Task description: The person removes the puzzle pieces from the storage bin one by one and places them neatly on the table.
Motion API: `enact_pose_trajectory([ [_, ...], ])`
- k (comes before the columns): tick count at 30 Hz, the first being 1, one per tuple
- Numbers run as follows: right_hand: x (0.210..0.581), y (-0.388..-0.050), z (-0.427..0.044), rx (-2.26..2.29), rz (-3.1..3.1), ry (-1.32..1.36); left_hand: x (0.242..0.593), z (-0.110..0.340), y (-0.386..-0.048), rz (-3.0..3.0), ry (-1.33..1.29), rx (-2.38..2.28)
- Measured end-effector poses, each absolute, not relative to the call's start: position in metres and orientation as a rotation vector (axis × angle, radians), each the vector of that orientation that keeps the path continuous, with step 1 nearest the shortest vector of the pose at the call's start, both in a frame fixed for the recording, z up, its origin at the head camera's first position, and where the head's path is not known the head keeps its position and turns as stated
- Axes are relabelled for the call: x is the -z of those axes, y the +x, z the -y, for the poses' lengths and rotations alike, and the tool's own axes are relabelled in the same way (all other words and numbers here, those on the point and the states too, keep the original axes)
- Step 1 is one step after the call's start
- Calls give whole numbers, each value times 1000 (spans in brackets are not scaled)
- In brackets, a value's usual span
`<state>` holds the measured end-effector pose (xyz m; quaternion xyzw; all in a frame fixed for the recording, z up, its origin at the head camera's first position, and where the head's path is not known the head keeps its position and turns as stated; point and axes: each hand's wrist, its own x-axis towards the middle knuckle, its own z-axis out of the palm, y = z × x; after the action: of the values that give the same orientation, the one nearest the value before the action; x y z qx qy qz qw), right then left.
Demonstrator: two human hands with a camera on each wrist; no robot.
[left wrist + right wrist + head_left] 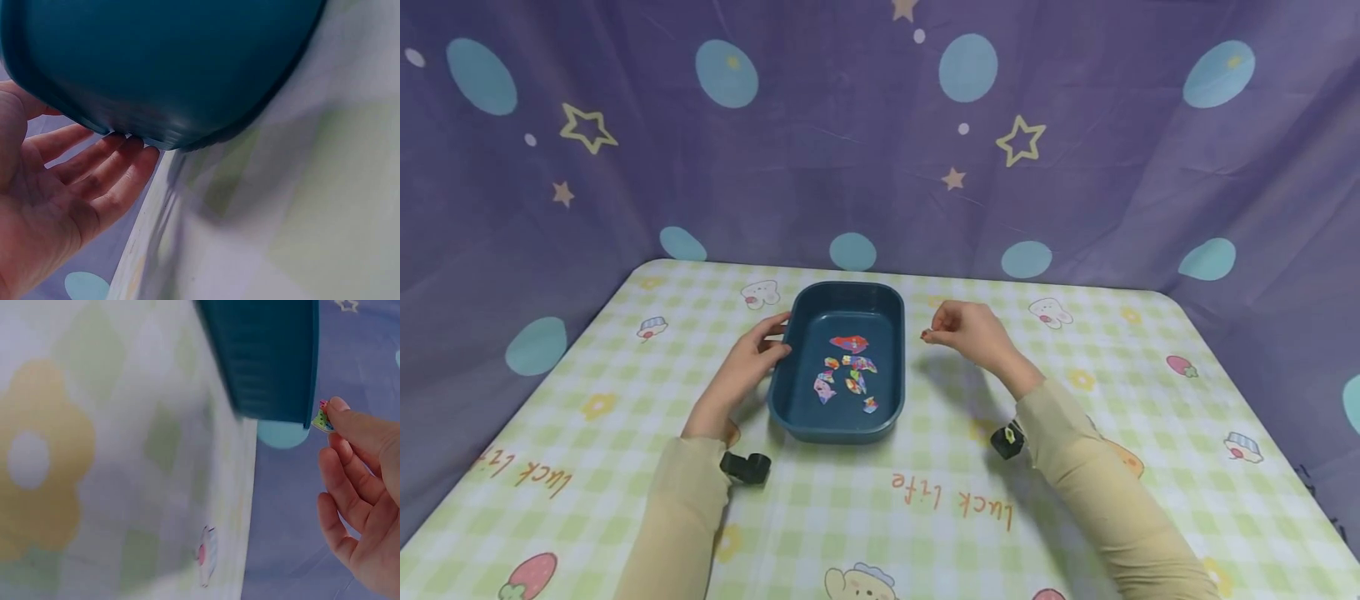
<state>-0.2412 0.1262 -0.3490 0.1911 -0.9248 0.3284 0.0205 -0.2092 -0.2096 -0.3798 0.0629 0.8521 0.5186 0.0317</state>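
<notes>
A dark teal rectangular tray (837,422) stands on the table with several small colourful sticker-like pieces (851,343) lying on its floor. At its left side my left hand (748,358) holds the wall, thumb by the rim and fingertips on the outside, as the left wrist view shows. To the right of the tray, raised above the cloth, my right hand (973,336) pinches a small sticker (322,419) between thumb and forefinger. Green, pink and blue show on that sticker in the right wrist view; its other fingers are loosely bent.
A green-and-white checked cloth (940,550) with printed cartoons and lettering covers the table. Behind it hangs a purple curtain (865,167) with blue spots and stars. Black wrist cameras (747,468) are worn at both cuffs.
</notes>
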Motion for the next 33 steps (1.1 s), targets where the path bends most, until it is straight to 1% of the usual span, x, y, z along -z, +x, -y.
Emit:
enact_pose_trajectory([
  [10, 363, -253, -147, -1046, 2956, 400, 378, 208, -207, -2606, 210, -1610],
  [33, 379, -275, -169, -1016, 3112, 190, 380, 210, -208, -2599, 174, -1606],
])
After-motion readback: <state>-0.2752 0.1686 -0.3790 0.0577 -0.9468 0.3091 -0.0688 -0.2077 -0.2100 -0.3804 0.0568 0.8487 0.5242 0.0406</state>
